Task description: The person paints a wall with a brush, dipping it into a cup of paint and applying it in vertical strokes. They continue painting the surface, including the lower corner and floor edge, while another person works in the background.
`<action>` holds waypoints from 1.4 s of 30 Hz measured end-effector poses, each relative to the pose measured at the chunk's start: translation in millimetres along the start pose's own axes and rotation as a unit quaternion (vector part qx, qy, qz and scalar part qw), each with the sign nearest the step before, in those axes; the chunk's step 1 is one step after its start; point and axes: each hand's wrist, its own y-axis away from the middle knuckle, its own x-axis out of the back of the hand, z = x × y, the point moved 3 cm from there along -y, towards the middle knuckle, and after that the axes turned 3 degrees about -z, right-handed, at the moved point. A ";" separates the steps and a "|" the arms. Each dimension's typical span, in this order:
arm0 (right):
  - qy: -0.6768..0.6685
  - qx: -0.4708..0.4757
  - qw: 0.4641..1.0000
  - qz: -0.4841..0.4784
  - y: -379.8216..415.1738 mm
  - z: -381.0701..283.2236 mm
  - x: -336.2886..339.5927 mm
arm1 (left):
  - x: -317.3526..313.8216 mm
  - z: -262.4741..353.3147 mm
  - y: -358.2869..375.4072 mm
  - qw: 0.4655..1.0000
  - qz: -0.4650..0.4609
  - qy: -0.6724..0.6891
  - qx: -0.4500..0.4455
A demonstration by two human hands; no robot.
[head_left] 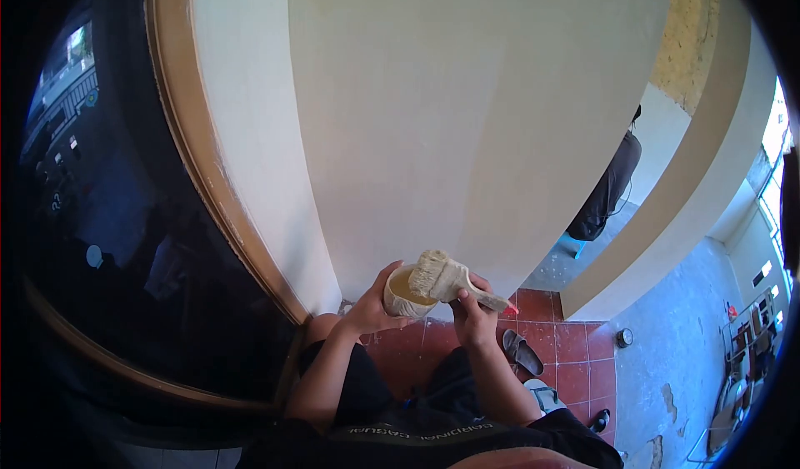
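My left hand (373, 307) is wrapped round a small tub (407, 306) smeared with pale paint, its open top facing me. Cream-coloured paint shows inside. In my right hand (476, 317) is a wide paintbrush (447, 280), gripped by its paint-caked handle with a red tip. The brush's bristles, thick with cream paint, overlap the tub's rim in this view. Both hands are close together in front of the lower part of a pale wall (408, 135).
A dark glass pane in a brown wooden frame (187, 110) stands at the left. Sandals (522, 352) lie on the red tile floor (575, 344). At the right are a pillar (667, 244), a round object (624, 337) and a dark-covered item (608, 185).
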 end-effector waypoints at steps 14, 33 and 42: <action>-0.061 -0.006 0.997 -0.046 -48.7 -37.3 -37.2 | 20.9 19.9 -12.5 1.000 0.011 0.007 -0.025; 0.178 0.386 0.901 -0.085 -185.1 -214.4 -140.0 | 7.1 28.9 -11.9 0.995 0.003 0.099 0.031; 0.111 0.362 0.921 -0.095 -192.4 -219.0 -173.4 | 26.7 7.3 -23.3 0.997 0.050 0.056 -0.007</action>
